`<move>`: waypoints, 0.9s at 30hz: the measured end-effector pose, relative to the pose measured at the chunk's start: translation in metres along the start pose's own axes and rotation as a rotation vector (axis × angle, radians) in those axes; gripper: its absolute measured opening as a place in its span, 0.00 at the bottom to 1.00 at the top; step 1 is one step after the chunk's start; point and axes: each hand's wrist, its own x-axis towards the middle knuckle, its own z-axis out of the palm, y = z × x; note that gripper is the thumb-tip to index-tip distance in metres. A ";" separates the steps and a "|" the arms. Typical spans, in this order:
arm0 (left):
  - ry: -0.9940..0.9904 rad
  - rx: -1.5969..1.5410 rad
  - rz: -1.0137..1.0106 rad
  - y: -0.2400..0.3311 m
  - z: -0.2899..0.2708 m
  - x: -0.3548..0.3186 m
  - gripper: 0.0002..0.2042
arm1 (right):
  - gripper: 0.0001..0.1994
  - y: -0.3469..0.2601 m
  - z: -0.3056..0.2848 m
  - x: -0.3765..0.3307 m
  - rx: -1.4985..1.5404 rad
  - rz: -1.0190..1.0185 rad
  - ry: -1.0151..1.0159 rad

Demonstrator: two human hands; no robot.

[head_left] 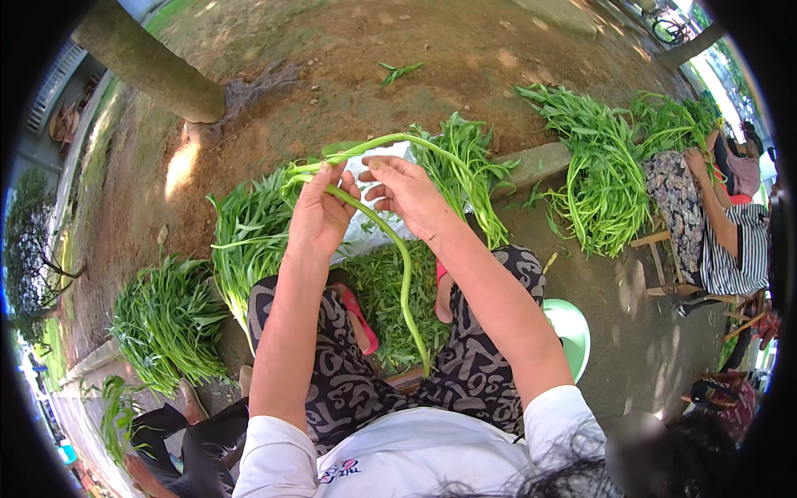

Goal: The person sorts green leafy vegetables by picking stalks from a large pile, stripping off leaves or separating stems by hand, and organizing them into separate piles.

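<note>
My left hand [320, 212] is closed around the pale ends of a few long green leafy-vegetable stems. One stem [406, 282] curves down between my knees; another stem [398, 139] arches to the right over my right hand. Just beside these, my right hand [407, 189] hovers with fingers bent and apart, apparently holding nothing. Beneath both hands lies a white plastic sheet [365, 236]. Plucked green leaves [386, 303] cover the ground between my feet. Bunches of leafy stems lie to the left [249, 232] and right [465, 158] of the sheet.
A light-green basin [571, 336] stands by my right knee. Larger heaps of greens lie at far right [598, 178] and lower left [166, 319]. People sit on both sides, with a wooden chair [672, 282] at right. A tree trunk [158, 66] rises beyond the low kerb [535, 163].
</note>
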 end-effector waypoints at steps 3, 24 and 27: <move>-0.019 0.008 -0.037 -0.001 0.000 -0.001 0.11 | 0.10 0.003 0.000 0.006 0.225 -0.050 0.005; -0.053 0.147 0.001 -0.003 0.011 -0.010 0.09 | 0.07 -0.020 -0.012 0.003 0.079 -0.073 -0.020; -0.058 0.148 -0.005 -0.004 0.012 -0.010 0.10 | 0.07 -0.018 -0.010 0.003 0.076 -0.072 0.022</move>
